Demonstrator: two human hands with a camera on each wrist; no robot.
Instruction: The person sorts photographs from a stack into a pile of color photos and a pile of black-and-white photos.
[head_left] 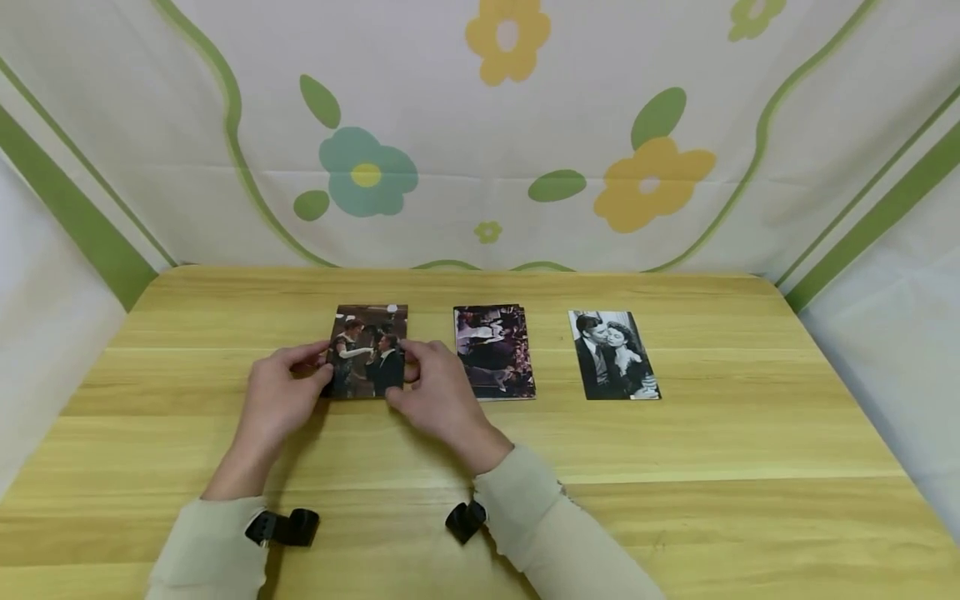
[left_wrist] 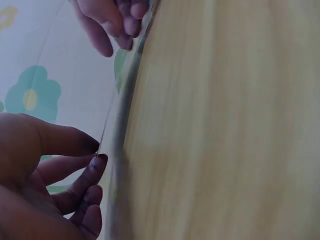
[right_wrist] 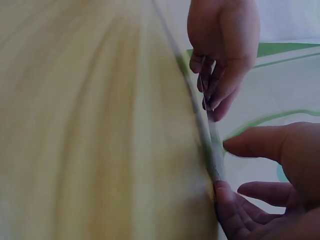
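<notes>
A colour photo card showing dressed-up people lies between both hands at the left of the wooden table. My left hand pinches its left edge between thumb and fingertips. In the left wrist view, the left hand grips the thin card edge-on, close over the tabletop. At the card's right edge is my right hand, its thumb over the lower right corner. From the right wrist view, the right hand has thumb and fingers spread apart, with a fingertip right at the card's end.
Right of the hands lies a small stack of dark photo cards, slightly fanned. Farther right sits a black-and-white photo card of a couple. A flowered cloth hangs behind the table's far edge.
</notes>
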